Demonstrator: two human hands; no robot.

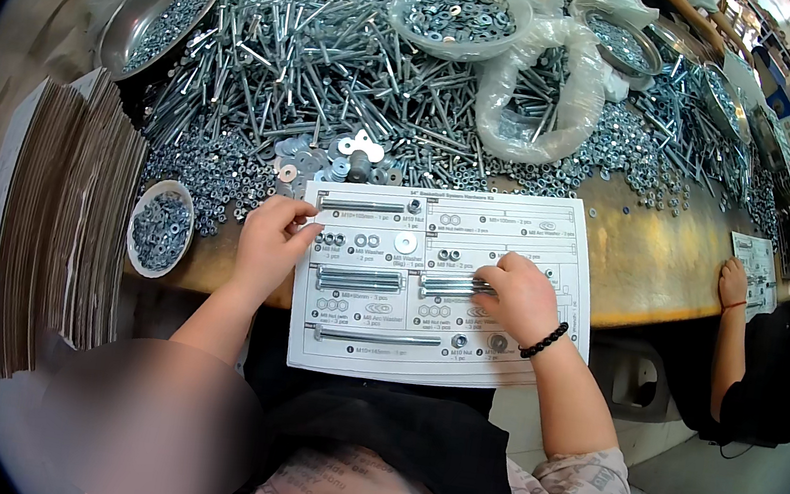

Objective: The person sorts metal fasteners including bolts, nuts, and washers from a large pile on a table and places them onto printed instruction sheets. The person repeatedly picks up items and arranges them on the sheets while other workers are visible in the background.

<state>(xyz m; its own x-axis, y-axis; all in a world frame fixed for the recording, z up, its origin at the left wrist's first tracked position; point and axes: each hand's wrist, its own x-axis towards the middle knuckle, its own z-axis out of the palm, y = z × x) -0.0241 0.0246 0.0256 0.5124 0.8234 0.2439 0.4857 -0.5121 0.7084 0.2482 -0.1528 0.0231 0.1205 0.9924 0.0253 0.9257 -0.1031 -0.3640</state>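
Observation:
A white printed sheet [438,369] lies flat in front of me, overhanging the table's near edge, with outlines of hardware on it. A long bolt [365,206] rests along its top and another long bolt [377,339] along its bottom. A group of bolts [360,281] sits mid-left, below a large washer [405,242]. My right hand [517,297], with a black bead bracelet, closes its fingertips on the ends of a second group of bolts [445,284]. At the sheet's upper left edge is my left hand [277,239], fingers bent and apart, nothing visible in them.
Behind the sheet rises a heap of loose bolts [280,59], with nuts [195,123] along its front. A washer bowl [458,49], a metal bowl [142,35] and a small white bowl [161,229] stand around it. Cardboard stacks [65,221] flank my left. A co-worker's hand [733,285] is at right.

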